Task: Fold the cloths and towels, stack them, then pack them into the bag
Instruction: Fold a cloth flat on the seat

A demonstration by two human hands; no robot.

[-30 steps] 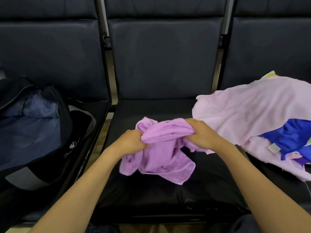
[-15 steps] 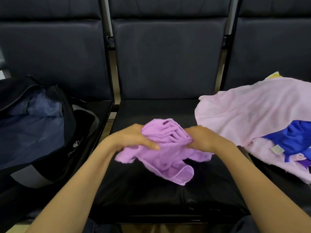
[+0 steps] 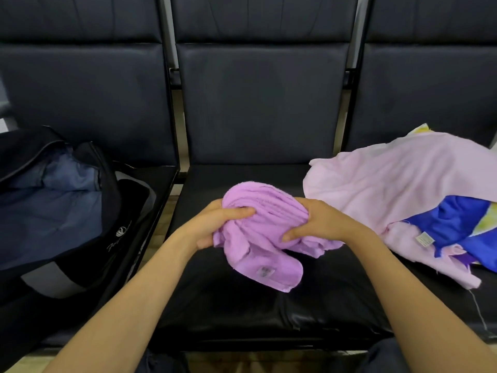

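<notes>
Bunched lilac terry towel turned since earlier frame, sewn label now facing camera. Left hand, right hand grip it, fingers curled round folds, above middle black padded seat; open dark bag left.

dim, even light — sharp, edges bowed

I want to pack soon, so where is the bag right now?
In the head view the open dark bag sits on the left seat, beside the middle seat where the left hand and right hand grip the purple towel.
</notes>
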